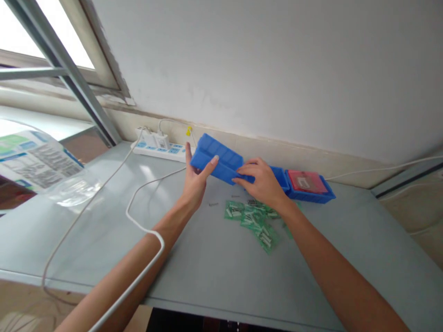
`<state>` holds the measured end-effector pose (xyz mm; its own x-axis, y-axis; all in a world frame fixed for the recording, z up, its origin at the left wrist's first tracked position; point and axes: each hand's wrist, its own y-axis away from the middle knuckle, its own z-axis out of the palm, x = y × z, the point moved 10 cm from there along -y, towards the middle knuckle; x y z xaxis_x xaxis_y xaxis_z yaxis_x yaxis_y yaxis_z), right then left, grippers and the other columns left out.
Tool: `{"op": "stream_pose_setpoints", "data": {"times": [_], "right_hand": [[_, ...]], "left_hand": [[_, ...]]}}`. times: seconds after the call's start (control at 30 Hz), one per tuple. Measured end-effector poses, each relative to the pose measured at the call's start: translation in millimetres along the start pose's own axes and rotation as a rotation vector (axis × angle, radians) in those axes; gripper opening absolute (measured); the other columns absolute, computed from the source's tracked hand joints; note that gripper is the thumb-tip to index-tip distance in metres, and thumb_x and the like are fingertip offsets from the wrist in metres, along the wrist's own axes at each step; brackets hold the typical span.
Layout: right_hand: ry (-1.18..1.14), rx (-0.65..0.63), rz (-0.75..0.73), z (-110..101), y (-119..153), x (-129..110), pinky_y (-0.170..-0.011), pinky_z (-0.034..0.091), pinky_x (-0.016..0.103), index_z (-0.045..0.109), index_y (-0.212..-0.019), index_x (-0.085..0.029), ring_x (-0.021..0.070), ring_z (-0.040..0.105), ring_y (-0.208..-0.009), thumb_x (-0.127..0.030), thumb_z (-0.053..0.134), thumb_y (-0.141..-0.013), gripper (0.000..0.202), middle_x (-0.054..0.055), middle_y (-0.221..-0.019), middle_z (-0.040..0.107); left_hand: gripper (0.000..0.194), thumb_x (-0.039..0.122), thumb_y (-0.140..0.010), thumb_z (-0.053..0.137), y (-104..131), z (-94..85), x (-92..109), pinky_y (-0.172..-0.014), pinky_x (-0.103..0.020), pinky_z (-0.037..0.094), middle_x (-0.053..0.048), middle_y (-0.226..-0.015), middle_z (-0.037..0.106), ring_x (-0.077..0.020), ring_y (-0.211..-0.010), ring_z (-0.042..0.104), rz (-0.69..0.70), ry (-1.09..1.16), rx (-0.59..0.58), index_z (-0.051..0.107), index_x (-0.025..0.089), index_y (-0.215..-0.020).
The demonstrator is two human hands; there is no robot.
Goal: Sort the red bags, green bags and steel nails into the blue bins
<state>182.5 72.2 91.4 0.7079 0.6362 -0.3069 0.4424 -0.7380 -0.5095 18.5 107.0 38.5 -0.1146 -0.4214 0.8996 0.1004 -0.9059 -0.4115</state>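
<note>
A blue plastic bin (pixel 221 157) is held tilted above the table between both hands. My left hand (pixel 198 177) grips its left end, with the thumb on the near side. At its right end, the fingers of my right hand (pixel 258 180) pinch the edge. Behind my right hand stands another blue bin (pixel 279 177), partly hidden. Beside that one, a blue bin (pixel 313 196) holds red packets (pixel 307 181). Several green-tinted clear bags of small metal parts (pixel 254 216) lie on the table below my right hand. Two loose screws (pixel 213 204) lie left of the bags.
A white power strip (pixel 159 151) with plugged-in adapters lies along the wall. White cables cross the left side, one passing over my left forearm. A large clear plastic bottle with a label (pixel 41 161) is at the left. The grey table (pixel 214 272) ends at the front edge.
</note>
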Motion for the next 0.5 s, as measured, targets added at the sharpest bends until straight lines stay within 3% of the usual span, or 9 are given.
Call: {"op": "stream_pose_setpoints", "data": {"times": [0.07,0.13,0.23,0.33,0.43,0.5], "right_hand": [[0.077,-0.049,-0.022,12.0,-8.1,7.6,-0.097,0.047,0.043,0.079,-0.092,-0.021,0.0272,0.06,-0.107,-0.026,0.076,-0.088,0.007,0.005,-0.098,0.08],[0.161,-0.113,-0.041,25.6,-10.7,13.6,-0.097,0.046,0.046,0.08,-0.09,-0.021,0.0292,0.06,-0.109,-0.024,0.076,-0.087,0.006,0.007,-0.098,0.079],[0.222,-0.181,-0.048,40.5,-5.7,18.3,-0.095,0.045,0.049,0.08,-0.09,-0.021,0.0315,0.06,-0.111,-0.024,0.077,-0.087,0.006,0.009,-0.098,0.079],[0.154,-0.142,-0.007,35.7,5.6,20.1,-0.097,0.047,0.05,0.078,-0.104,-0.024,0.0311,0.061,-0.113,-0.03,0.078,-0.086,0.02,0.008,-0.111,0.078],[0.068,-0.048,0.051,15.4,20.7,26.3,-0.103,0.047,0.05,0.072,-0.121,-0.025,0.0293,0.061,-0.119,-0.031,0.074,-0.086,0.036,0.009,-0.129,0.071],[0.079,-0.025,0.091,5.0,32.3,34.3,-0.103,0.047,0.052,0.073,-0.118,-0.024,0.0304,0.062,-0.119,-0.03,0.072,-0.087,0.031,0.01,-0.127,0.072]], "left_hand": [[0.078,0.053,-0.092,0.065,-1.5,-27.5,5.1,-0.11,-0.045,0.048,-0.01,-0.145,0.054,-0.0257,-0.136,0.052,0.04,-0.142,0.161,0.023,0.038,-0.156],[0.058,0.046,-0.093,0.064,1.5,-37.4,20.1,-0.112,-0.046,0.045,-0.009,-0.144,0.055,-0.0261,-0.135,0.052,0.145,-0.407,0.208,0.046,0.032,-0.146],[0.028,0.034,-0.094,0.059,12.4,-8.3,34.0,-0.115,-0.048,0.042,-0.009,-0.127,0.066,-0.0272,-0.129,0.054,0.34,-0.788,-0.005,0.071,0.022,-0.116],[0.029,0.031,-0.096,0.056,27.2,26.7,21.2,-0.115,-0.052,0.04,-0.009,-0.118,0.072,-0.031,-0.129,0.053,0.38,-0.978,-0.278,0.074,0.021,-0.117],[0.032,0.033,-0.098,0.055,34.7,40.9,12.2,-0.118,-0.055,0.033,-0.01,-0.12,0.073,-0.0315,-0.128,0.055,0.372,-1.075,-0.374,0.072,0.022,-0.122],[0.032,0.034,-0.099,0.054,35.0,43.3,11.2,-0.119,-0.054,0.032,-0.009,-0.119,0.073,-0.0299,-0.124,0.058,0.363,-1.093,-0.389,0.073,0.022,-0.121]]}}
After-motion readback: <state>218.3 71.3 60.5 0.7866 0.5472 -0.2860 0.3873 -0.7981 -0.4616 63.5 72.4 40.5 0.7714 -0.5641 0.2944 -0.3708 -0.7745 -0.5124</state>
